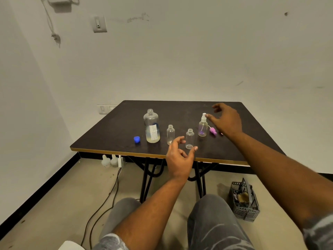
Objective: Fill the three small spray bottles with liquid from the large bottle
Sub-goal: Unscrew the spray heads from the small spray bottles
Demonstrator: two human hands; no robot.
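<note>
Bottles [170, 134] of clear, round plastic stand on dark table [111, 130].

Dim, flat indoor light with a grey-green cast; shadows are soft and faint. The bench [111, 134] carries a dull sheen beyond the right hand [227, 121], whose fingers are slightly blurred. Wide-angle bending curves lines toward the frame edges.

On the dark desk [111, 130] the large bottle [151, 126] stands upright and uncapped, with little liquid at the bottom and its blue cap [137, 139] beside it. Two small bottles [170, 134] [190, 138] stand open. The third small bottle [203, 126] carries a white spray head, and a pink spray head [213, 131] lies next to it. The left grip [178, 159] hovers with spread fingers near the middle bottle. The right grip [226, 120] reaches with relaxed fingers to the white head.
</note>
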